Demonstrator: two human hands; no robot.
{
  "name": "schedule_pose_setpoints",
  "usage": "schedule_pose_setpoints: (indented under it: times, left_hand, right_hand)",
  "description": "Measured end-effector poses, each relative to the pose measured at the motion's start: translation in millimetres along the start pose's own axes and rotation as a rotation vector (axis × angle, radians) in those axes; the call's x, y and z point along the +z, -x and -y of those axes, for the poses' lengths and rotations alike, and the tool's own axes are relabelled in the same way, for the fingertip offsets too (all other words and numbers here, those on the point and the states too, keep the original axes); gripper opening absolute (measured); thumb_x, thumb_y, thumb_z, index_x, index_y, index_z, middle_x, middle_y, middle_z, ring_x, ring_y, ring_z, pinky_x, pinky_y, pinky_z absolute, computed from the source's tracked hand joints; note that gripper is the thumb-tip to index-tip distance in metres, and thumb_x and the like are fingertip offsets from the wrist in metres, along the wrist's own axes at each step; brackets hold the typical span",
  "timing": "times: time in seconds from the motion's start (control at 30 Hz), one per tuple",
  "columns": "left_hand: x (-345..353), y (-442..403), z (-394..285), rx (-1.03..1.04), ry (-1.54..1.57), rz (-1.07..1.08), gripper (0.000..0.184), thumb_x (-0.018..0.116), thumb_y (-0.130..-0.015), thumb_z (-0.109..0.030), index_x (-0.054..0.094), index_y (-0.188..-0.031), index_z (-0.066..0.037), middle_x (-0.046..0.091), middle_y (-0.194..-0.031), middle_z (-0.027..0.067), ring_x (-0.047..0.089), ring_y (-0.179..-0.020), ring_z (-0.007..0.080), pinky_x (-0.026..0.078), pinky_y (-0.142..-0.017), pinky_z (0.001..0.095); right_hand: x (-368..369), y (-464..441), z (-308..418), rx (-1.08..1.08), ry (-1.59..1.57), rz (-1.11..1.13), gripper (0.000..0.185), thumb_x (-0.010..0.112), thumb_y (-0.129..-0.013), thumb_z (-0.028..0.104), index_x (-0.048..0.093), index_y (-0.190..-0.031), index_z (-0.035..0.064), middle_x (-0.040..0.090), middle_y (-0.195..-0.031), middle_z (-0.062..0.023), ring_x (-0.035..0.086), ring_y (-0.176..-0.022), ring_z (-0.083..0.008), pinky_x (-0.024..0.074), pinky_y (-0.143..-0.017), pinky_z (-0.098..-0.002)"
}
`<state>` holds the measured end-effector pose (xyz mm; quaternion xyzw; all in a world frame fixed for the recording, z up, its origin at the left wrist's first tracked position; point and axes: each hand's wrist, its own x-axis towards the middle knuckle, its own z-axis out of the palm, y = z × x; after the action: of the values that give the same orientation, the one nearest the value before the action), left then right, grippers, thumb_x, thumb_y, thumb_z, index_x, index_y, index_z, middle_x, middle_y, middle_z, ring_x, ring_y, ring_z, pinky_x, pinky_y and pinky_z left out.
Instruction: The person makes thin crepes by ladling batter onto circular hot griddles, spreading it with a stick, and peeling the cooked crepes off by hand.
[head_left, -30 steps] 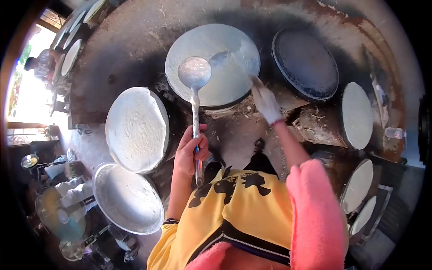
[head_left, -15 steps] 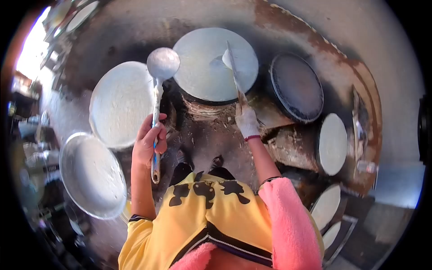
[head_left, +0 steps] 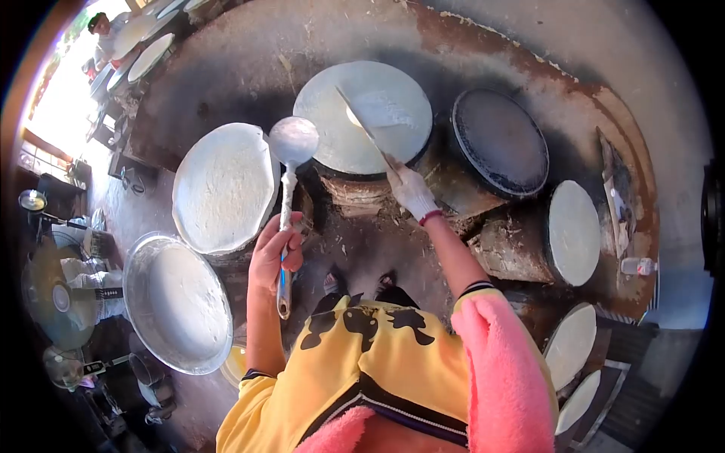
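My left hand [head_left: 276, 251] is closed round the handle of a metal ladle [head_left: 294, 142], whose bowl is held up between two round pans. In a white glove, my right hand [head_left: 412, 192] grips a long flat spreader [head_left: 364, 127]. The spreader lies across the pale batter on the middle griddle [head_left: 362, 117], its far end left of the griddle's centre. To the left is a round pan covered with a white sheet [head_left: 225, 189] whose edge is raised. A wide metal basin [head_left: 178, 303] of white batter stands nearer me on the left.
A dark bare griddle [head_left: 500, 142] is right of the middle one. Further right are white-covered rounds [head_left: 574, 232] and a plastic bottle [head_left: 639, 266]. A fan [head_left: 61, 298] stands at the far left. Another person [head_left: 103, 39] is at the upper left, near more rounds.
My right hand has moved from the middle griddle's right edge to its front, and the spreader has swung across the batter to the left. My left hand keeps the ladle raised.
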<state>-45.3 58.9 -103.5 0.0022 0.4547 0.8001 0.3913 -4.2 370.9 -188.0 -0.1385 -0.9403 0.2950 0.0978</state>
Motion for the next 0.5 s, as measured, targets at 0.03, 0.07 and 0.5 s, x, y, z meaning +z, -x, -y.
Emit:
schedule_pose_setpoints:
  times: [0.03,0.07,0.5]
  left_hand:
    - [1.6,-3.7,0.3,-0.009,-0.015,0.014,0.029,0.043,-0.091,-0.008,0.045,-0.119,-0.001,0.046,-0.068,0.0029,0.039,-0.04,0.0085,0.034,-0.038,0.0222]
    - [3.6,-6.3,1.5,-0.014,-0.025,0.016,0.029,0.044,-0.09,-0.008,0.045,-0.119,-0.001,0.045,-0.068,0.0029,0.039,-0.04,0.0087,0.034,-0.038,0.0223]
    - [26.6,-194.3,-5.2,-0.054,-0.342,0.004,0.018,0.05,-0.089,-0.015,0.048,-0.098,0.0,0.051,-0.066,0.005,0.045,-0.043,0.0105,0.039,-0.04,0.0267]
  right_hand:
    - [-14.0,4.7,13.2,0.205,-0.108,0.04,0.051,0.029,-0.092,0.044,0.054,-0.119,0.0088,0.06,-0.096,-0.0267,0.058,-0.085,-0.0435,0.046,-0.075,-0.0515]
    - [14.4,1.4,-31.4,0.181,-0.01,-0.088,0.051,0.033,-0.091,0.046,0.052,-0.123,0.0107,0.059,-0.103,-0.0262,0.057,-0.091,-0.0442,0.0461,-0.079,-0.0497]
    - [-1.0,19.0,-34.6,0.416,-0.231,0.185,0.042,0.047,-0.092,0.032,0.05,-0.12,0.0009,0.058,-0.112,-0.015,0.052,-0.103,-0.0245,0.0398,-0.09,-0.0328]
